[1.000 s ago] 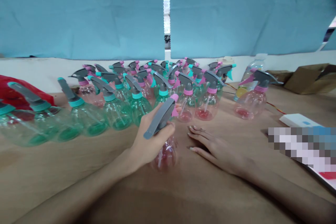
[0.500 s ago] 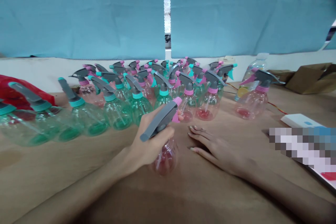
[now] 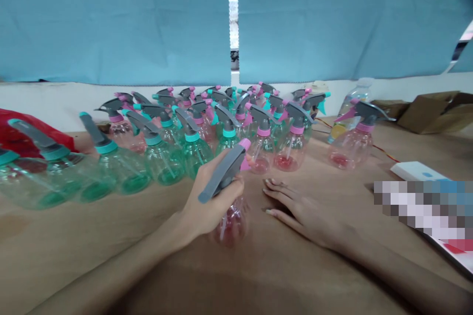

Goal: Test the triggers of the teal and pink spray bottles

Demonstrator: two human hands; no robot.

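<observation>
My left hand (image 3: 212,197) is wrapped round the neck of a pink spray bottle (image 3: 232,229), just under its grey trigger head with a pink nozzle. The bottle stands upright on the wooden table (image 3: 281,275). Its neck is hidden by my fingers. To the right of it my right hand (image 3: 297,206) lies flat on the table, fingers stretched out, holding nothing. Beyond my hands stand several more spray bottles; a pink one (image 3: 290,150) and a green one (image 3: 195,152) are among the nearest.
At the left, a row of green bottles (image 3: 135,170) runs past a red bag (image 3: 33,128). A lone pink spray bottle (image 3: 351,145) stands right of the group, by a clear drink bottle (image 3: 351,103). Farther right are a cardboard box (image 3: 428,110), a white box (image 3: 417,172) and a blurred-out object.
The whole view has shifted very slightly. My left hand keeps its hold on the pink spray bottle, and my right hand stays flat on the table.
</observation>
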